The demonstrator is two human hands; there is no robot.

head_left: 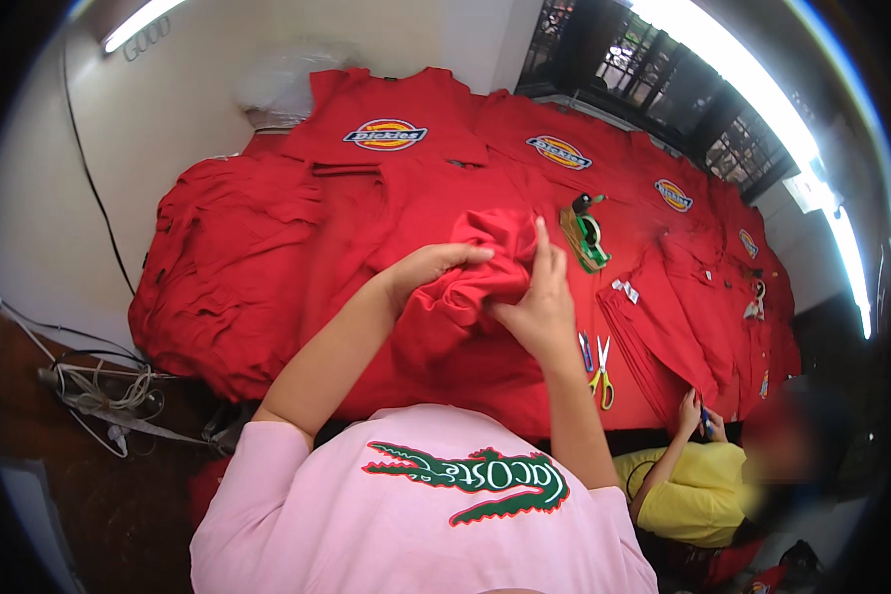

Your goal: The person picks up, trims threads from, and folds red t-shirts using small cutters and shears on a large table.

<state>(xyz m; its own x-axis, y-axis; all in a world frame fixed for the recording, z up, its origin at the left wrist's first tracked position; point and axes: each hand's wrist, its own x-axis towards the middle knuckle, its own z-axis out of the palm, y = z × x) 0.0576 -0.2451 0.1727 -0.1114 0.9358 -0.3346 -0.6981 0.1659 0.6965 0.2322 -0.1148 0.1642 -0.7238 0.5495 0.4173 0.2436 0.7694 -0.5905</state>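
A bunched red T-shirt (477,282) is gathered between my two hands, above the middle of the table's near side. My left hand (428,271) grips its left part, thumb on top and the other fingers hidden in the folds. On the right side, my right hand (543,302) holds the cloth between its thumb and its long, upward-pointing fingers. Beneath the bundle lies more red fabric (406,198), spread flat. To the right of my right hand are yellow-handled scissors (602,381) and a small blue cutter (586,351). A green tape dispenser (589,243) stands farther back.
A large heap of red garments (228,267) lies at the left. Red shirts with printed chest logos (386,119) line the back. At right, a co-worker in a yellow top (698,490) handles red cloth (663,317) with a small tool. Tangled cables (109,391) hang at lower left.
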